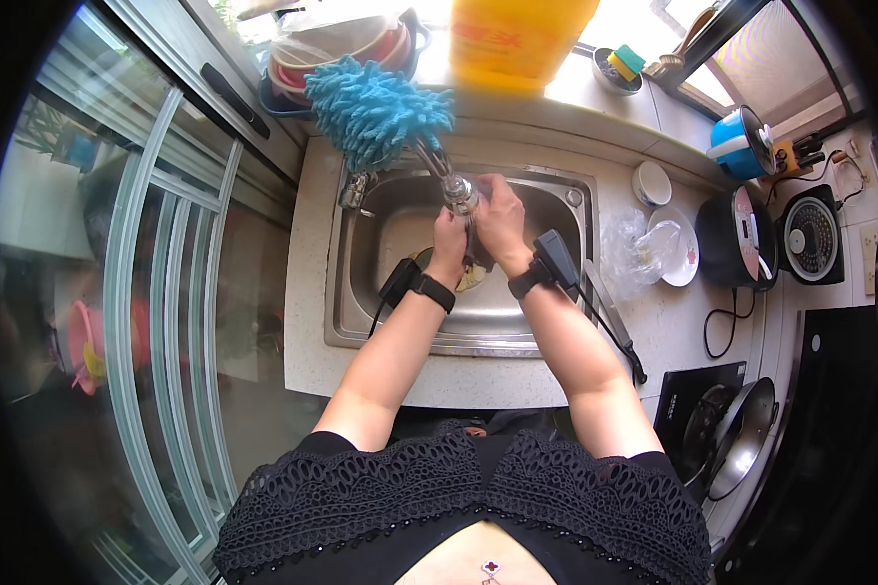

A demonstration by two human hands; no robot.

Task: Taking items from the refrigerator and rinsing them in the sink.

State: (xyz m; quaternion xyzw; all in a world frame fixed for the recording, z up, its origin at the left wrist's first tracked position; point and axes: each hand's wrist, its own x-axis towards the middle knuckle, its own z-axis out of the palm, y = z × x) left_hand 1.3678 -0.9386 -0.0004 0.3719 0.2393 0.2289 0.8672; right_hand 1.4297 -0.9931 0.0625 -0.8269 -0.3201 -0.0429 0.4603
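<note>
Both hands are over a stainless steel sink (556,292), close beneath the spout of a chrome tap (457,191). My left hand (450,245) is upright with its fingers curled near the spout. My right hand (500,219) reaches higher, its fingers bent beside the tap's mouth. Something dark and blurred shows between the hands; what it is, and which hand grips it, cannot be made out. Pale yellow food pieces (471,278) lie below, partly hidden by my left wrist. Each wrist wears a black strap with a device.
A blue chenille duster head (377,113) covers the tap's top. A second tap (353,191) stands left. A kitchen knife (609,311) lies along the sink's right edge. Beyond are a plastic bag (633,252), white plate (680,256), bowl (651,183) and open rice cooker (735,238).
</note>
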